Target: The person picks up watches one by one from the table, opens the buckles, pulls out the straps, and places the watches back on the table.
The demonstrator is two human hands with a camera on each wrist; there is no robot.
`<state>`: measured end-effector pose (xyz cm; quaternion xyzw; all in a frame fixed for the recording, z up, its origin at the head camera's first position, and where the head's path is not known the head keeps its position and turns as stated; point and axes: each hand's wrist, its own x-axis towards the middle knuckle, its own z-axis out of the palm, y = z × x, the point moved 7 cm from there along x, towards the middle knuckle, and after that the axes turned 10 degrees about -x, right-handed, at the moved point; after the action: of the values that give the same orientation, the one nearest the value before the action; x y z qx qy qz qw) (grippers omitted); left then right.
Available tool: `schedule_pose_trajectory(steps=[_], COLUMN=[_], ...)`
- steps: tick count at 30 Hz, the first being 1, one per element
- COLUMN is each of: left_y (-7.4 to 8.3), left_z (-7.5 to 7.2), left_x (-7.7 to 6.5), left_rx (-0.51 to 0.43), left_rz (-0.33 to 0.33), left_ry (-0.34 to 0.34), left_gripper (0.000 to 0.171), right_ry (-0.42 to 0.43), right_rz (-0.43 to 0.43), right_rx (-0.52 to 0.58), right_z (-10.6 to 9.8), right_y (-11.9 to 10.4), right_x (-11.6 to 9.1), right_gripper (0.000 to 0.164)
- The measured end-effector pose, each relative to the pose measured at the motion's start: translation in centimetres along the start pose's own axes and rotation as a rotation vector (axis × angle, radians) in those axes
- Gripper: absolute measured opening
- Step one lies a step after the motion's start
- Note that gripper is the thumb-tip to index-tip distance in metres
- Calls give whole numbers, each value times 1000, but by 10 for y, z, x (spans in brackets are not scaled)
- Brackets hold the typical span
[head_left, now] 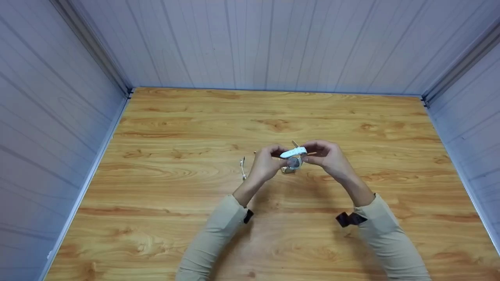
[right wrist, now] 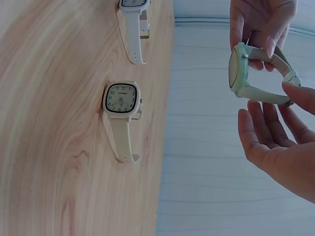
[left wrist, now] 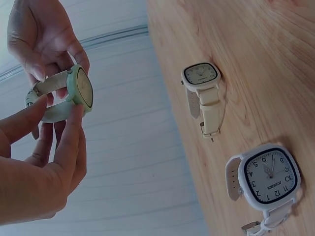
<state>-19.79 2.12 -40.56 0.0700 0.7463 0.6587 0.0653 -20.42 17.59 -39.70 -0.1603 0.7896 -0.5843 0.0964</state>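
Left wrist view, left hand point(left wrist: 47, 184), right hand point(left wrist: 47, 32), both pinching green watch point(left wrist: 84, 87)

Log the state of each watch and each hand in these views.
Green watch: held off the table, strap bent into a loop; whether it is buckled is unclear.
Cream watch: on the table, dial showing, strap unfastened.
White watch: on the table, dial showing, strap unfastened.
Left hand: holding the green watch.
Right hand: holding the green watch.

soft light, faint shadows, slight blur
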Motion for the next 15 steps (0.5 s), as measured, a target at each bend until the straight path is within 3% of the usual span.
schedule_pose_trajectory(steps=[10,15], left_y=[8,14], left_z=[3,6], left_x=[-4,-7], left_rx=[71,90], left_rz=[37,95], left_ry=[-30,-44], left_gripper=[16,21], right_ry=[-4,-6], right_rz=[-86,-113], right_rx=[-61,-130], right_z=[-2,0], right_y=[-14,-17], right_x=[-4,-5], right_gripper=[24,23])
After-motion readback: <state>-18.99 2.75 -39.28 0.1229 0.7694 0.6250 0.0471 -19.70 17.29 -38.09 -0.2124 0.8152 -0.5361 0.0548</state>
